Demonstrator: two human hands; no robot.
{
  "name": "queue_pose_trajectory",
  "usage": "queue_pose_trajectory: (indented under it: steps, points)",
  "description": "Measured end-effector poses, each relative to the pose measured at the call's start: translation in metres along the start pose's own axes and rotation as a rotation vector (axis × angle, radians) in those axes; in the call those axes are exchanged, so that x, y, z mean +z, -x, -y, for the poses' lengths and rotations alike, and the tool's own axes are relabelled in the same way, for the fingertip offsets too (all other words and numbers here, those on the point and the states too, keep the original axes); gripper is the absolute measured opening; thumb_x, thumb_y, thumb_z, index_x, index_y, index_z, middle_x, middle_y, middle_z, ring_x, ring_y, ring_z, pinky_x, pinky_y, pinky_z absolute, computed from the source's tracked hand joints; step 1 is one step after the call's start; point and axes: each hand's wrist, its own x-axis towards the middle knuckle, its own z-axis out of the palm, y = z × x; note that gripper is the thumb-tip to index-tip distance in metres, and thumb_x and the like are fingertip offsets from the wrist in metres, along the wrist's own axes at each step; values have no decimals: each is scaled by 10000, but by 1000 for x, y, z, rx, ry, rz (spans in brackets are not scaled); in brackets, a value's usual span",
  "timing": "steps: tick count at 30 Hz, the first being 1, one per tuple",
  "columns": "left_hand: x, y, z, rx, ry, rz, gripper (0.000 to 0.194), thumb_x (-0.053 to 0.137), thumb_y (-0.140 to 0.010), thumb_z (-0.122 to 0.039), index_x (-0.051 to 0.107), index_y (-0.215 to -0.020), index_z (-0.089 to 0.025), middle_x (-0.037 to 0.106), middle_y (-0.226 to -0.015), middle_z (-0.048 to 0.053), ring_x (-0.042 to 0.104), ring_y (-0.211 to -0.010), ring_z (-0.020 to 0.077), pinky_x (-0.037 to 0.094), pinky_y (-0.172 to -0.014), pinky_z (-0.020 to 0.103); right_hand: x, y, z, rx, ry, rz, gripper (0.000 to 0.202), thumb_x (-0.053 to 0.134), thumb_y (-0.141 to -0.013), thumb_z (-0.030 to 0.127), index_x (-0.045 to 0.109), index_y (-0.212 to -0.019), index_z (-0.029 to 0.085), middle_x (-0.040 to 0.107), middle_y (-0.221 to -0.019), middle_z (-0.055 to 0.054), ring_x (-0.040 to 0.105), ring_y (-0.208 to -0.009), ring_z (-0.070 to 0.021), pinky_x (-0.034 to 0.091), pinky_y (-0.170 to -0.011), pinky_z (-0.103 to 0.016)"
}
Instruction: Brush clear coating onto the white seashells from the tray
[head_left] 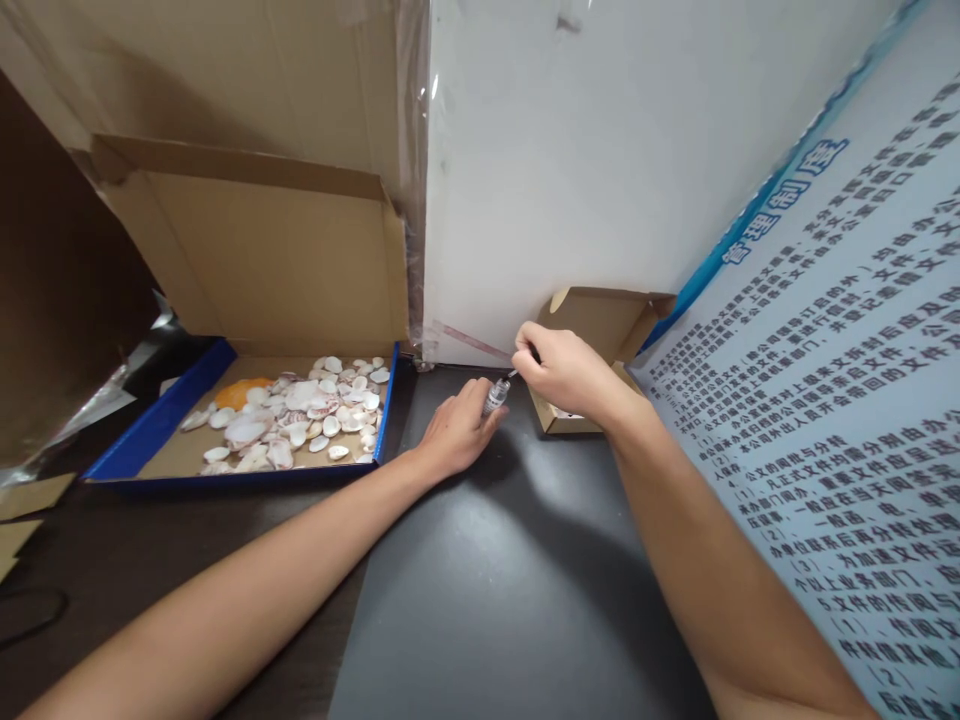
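My left hand (459, 428) is wrapped round a small clear bottle (496, 395) with a label, low over the dark grey mat. The bottle's neck points up and to the right, uncapped. Just above it, my right hand (559, 365) is closed in a pinch on a black cap (534, 354), mostly hidden by the fingers. From the cap a thin stem (513, 374) reaches down toward the bottle's mouth. Whether its tip is inside the neck, I cannot tell.
At left, a blue-edged cardboard box (142, 440) holds many seashells (300, 405) and an orange piece (238, 393). A small open carton (592, 305) stands behind my right hand. A white panel (600, 150) rises at the back, and a printed board (840, 330) leans at right.
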Motion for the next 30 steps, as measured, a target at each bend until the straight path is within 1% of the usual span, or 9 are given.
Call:
queue_pose_trajectory:
  steps: [6,9,12,15,18,22,26,28,30]
  points:
    - [3,-17,1,-98,-104,27,218,383,-955,-386,445,-1067,-209,587,-1076,97,595,-950,262,415,-763,355,-5,0,-4,-13,-93,-63,149,414,-840,217,391,-693,204,470,-605,18,396,-565,-132,265,-555,-266]
    - [5,-28,2,-164,-155,27,238,394,-949,-375,455,-1073,-181,603,-1095,137,574,-1038,294,410,-828,390,-8,1,-3,-55,-185,-114,163,388,-833,185,369,-673,206,436,-604,28,381,-571,-128,269,-563,-261]
    - [7,-35,4,-182,-179,22,263,391,-946,-371,473,-1070,-154,609,-1114,175,546,-1081,328,394,-870,439,-10,4,-3,-96,-283,-169,177,372,-833,169,355,-662,208,391,-598,38,364,-569,-123,268,-561,-256]
    - [8,-35,6,-182,-199,30,279,401,-937,-383,491,-1058,-147,620,-1103,179,537,-1088,332,382,-893,456,-6,7,-8,-98,-414,-216,192,363,-863,196,367,-672,211,365,-598,44,355,-571,-124,276,-562,-251]
    - [8,-32,6,-182,-217,30,287,432,-918,-395,496,-1047,-146,627,-1086,175,537,-1080,326,376,-907,455,5,11,-13,-59,-566,-275,195,355,-896,246,355,-702,221,348,-609,52,336,-558,-120,283,-553,-241]
    - [4,-20,1,-196,-233,-7,269,485,-872,-348,472,-1053,-149,616,-1076,170,527,-1061,328,368,-913,461,20,22,-12,26,-605,-274,212,368,-919,330,355,-735,227,375,-643,50,359,-571,-119,303,-549,-227]
    - [-6,9,-13,-161,-209,-35,201,479,-816,-236,435,-1004,-182,589,-995,119,523,-992,298,379,-876,432,31,39,-8,61,-649,-271,235,364,-936,372,354,-751,228,364,-653,49,350,-558,-117,312,-529,-223]
    - [-15,28,-20,-96,-50,-32,151,442,-790,-190,401,-934,-206,542,-909,68,515,-887,249,391,-813,385,37,50,-5,70,-682,-234,245,372,-941,381,360,-751,228,364,-651,48,352,-554,-119,315,-520,-224]
    - [-23,48,-22,-102,213,11,148,410,-773,-170,356,-899,-224,456,-794,-3,474,-747,184,388,-719,320,46,61,-2,86,-741,-220,255,369,-946,389,361,-747,229,360,-641,49,350,-540,-120,313,-504,-227]
